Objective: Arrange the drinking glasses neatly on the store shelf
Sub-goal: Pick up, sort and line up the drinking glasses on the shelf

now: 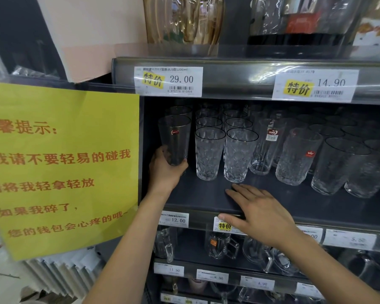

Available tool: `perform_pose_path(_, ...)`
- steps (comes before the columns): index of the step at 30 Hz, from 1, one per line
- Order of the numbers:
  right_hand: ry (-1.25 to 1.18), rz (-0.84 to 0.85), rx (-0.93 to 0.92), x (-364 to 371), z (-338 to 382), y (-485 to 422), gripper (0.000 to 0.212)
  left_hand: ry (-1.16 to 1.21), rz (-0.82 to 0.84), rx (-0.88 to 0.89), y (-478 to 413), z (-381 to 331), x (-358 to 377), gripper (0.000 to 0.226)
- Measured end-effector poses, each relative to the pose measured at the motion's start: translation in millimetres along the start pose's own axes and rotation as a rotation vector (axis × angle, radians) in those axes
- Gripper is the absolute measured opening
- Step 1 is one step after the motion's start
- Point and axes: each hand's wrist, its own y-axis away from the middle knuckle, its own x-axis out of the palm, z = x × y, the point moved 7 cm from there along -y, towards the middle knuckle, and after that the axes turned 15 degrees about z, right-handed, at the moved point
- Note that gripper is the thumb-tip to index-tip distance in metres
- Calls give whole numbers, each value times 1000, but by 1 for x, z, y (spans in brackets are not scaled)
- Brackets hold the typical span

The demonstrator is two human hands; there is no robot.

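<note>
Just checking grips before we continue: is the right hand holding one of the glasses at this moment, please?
No, the right hand lies flat and open on the shelf edge, while the left hand grips the smooth glass.

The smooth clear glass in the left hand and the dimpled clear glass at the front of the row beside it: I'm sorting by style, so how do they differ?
The smooth clear glass has plain walls and a red sticker; the dimpled clear glass has a textured surface and no visible sticker. The left hand grips the smooth one at its base; the dimpled one stands untouched on the dark shelf. Both are upright, tapered tumblers.
</note>
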Motion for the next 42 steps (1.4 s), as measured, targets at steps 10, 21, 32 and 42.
perform_pose_path(10, 8, -2, 0, -1, 1, 1, 86, -40, 4, 7, 3, -5, -1, 57)
perform_pose_path(21, -3, -15, -3, 0, 0, 1, 87, -56, 25, -23, 7, -7, -1, 48)
perform_pose_path(32, 3, -14, -3, 0, 0, 1, 86, -64, 47, -41, 8, -8, 0, 58)
perform_pose_path(42, -98, 2, -24, -5, -1, 3, 87, -191, 124, -150, 25, 12, 2, 67)
